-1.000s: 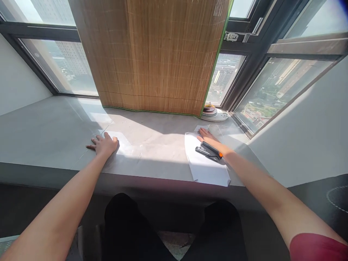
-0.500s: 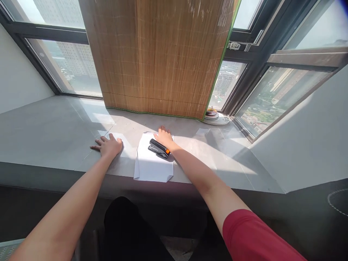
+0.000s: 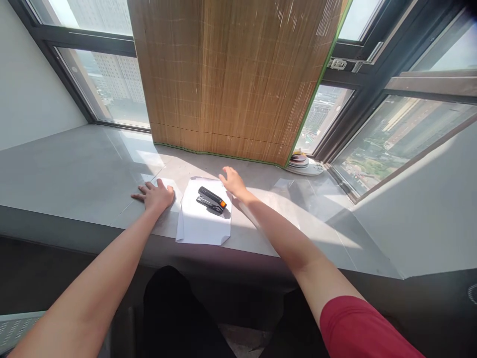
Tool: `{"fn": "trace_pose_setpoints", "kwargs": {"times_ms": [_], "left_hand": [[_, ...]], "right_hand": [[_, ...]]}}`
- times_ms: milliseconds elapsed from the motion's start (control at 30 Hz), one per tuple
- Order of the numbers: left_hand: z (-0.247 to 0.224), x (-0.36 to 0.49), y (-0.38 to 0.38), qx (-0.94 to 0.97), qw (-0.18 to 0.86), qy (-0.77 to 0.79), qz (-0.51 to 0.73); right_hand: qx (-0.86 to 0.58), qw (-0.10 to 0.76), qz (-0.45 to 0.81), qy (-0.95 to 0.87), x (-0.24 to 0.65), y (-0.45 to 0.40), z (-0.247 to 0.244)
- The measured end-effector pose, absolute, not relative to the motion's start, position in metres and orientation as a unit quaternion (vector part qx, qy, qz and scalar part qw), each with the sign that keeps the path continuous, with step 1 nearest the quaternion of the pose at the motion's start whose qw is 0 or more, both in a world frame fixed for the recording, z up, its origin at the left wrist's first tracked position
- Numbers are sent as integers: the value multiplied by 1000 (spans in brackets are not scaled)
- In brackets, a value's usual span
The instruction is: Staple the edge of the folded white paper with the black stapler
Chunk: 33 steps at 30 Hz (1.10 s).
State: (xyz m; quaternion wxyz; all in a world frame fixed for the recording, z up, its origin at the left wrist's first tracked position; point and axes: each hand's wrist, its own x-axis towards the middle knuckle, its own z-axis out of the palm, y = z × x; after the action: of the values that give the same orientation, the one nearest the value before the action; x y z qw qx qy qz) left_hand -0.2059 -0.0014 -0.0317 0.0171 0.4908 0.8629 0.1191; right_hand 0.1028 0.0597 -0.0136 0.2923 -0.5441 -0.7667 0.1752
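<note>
White sheets of paper [image 3: 204, 228] lie at the front edge of the window sill, with a bent lower right corner. On top rests a black stapler [image 3: 211, 200] with an orange patch at its right end. My right hand [image 3: 234, 182] is at the paper's upper right corner, fingers slightly curled and thumb apart, holding nothing; whether it touches the paper I cannot tell. To the left of the sheets, my left hand [image 3: 156, 196] lies flat on the sill with fingers spread, partly over a bright patch.
A bamboo blind [image 3: 231, 84] with green edging hangs down to the back of the grey sill [image 3: 74, 169]. Stacked plates or discs [image 3: 300, 163] stand in the right back corner by the window frame [image 3: 339, 124]. White walls flank both ends.
The paper and stapler have shifted left along the sill. My right hand has come away from the stapler's right side to the paper's corner. My left hand stays in place; the view has shifted.
</note>
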Motion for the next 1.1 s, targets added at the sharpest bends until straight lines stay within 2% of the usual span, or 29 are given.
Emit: {"fn": "trace_pose_setpoints", "kwargs": {"times_ms": [67, 133, 267, 367, 500, 700, 800, 1033, 1100], "left_hand": [[-29, -204, -3, 490, 18, 863, 117], [-27, -202, -5, 490, 18, 863, 117], [-23, -201, -7, 496, 22, 860, 119], [-21, -201, -7, 494, 29, 862, 113], [-16, -201, -6, 492, 31, 863, 107], [-18, -197, -7, 479, 14, 872, 104], [-18, -196, -7, 478, 16, 872, 105], [11, -191, -6, 445, 99, 884, 105], [12, -173, -12, 512, 58, 842, 156]], "right_hand": [[-553, 319, 221, -737, 158, 49, -10], [-529, 336, 331, -705, 226, 35, -9], [-492, 448, 490, -563, 360, 6, -17], [-453, 546, 526, -469, 421, -11, -25], [-385, 666, 496, -403, 444, -17, -29], [-417, 622, 532, -395, 444, -7, -31], [-406, 628, 543, -382, 447, -4, -34], [-391, 633, 556, -369, 443, -3, -34], [-398, 628, 554, -375, 441, -3, -34]]}}
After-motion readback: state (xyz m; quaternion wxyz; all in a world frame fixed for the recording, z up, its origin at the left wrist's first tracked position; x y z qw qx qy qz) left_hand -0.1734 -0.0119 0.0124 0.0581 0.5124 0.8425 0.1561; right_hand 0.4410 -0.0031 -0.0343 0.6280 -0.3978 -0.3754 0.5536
